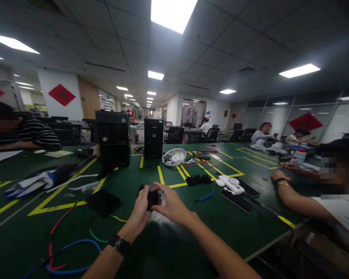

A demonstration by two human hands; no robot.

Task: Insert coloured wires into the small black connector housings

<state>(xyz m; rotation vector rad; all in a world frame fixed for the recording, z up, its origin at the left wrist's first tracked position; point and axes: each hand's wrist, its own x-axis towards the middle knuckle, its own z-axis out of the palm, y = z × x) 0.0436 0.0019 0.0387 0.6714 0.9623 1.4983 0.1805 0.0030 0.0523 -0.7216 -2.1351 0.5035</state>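
Note:
A small black block-like part is held up over the green table, between my two hands. My left hand is closed around its left side, a black watch on that wrist. From the right, my right hand grips the same part, with thumb and fingers curved against it. Its exact kind is too dark and small to tell. Close by on the table are a row of small black pieces, a short blue wire and a flat black pad.
Two black computer towers and a white basket stand toward the back. Red, green and blue wires lie at front left. Phones and a white device are to the right. People sit on both sides, one arm resting nearby.

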